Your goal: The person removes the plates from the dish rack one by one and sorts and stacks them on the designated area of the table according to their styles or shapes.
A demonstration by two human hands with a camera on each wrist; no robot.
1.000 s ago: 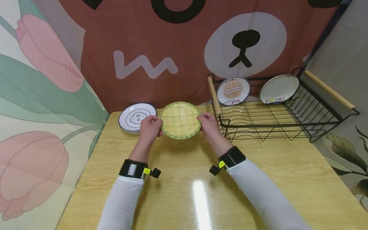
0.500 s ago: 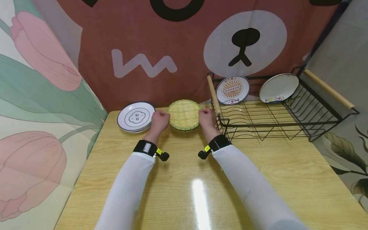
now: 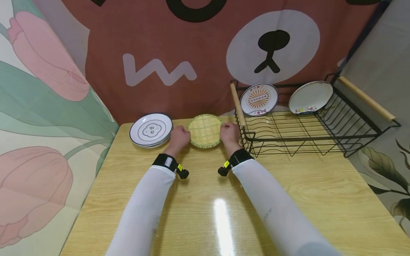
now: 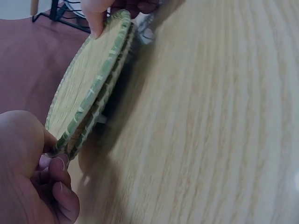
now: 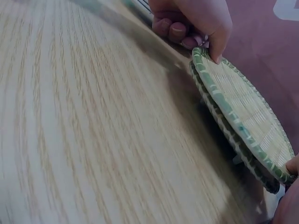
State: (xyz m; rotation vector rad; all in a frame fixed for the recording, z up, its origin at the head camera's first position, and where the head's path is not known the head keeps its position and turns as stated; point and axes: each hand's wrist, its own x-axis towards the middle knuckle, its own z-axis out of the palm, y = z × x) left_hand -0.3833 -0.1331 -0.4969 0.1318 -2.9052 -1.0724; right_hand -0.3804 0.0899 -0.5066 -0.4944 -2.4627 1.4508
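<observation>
Two round woven bamboo trays [image 3: 205,131] with green-bound rims lie one over the other at the back of the table, a narrow gap between their rims in both wrist views. My left hand [image 3: 180,137] pinches the left rim, thumb on top and fingers curled below, as the left wrist view shows. On the opposite side my right hand [image 3: 229,133] pinches the rim between thumb and curled fingers. The upper tray [image 5: 247,105] covers most of the lower tray [image 5: 224,121]. Beneath them, something small and pale shows in shadow.
A stack of white plates [image 3: 150,129] with blue rims stands left of my left hand. Close by my right hand is a black wire dish rack [image 3: 294,138] with wooden handles, holding a patterned plate [image 3: 259,99] and a white dish [image 3: 310,96]. A cloth backdrop [image 3: 153,99] hangs behind.
Both hands have moved closer together and the held tray has come down over the other one. The camera has shifted slightly; plates and rack stay put.
</observation>
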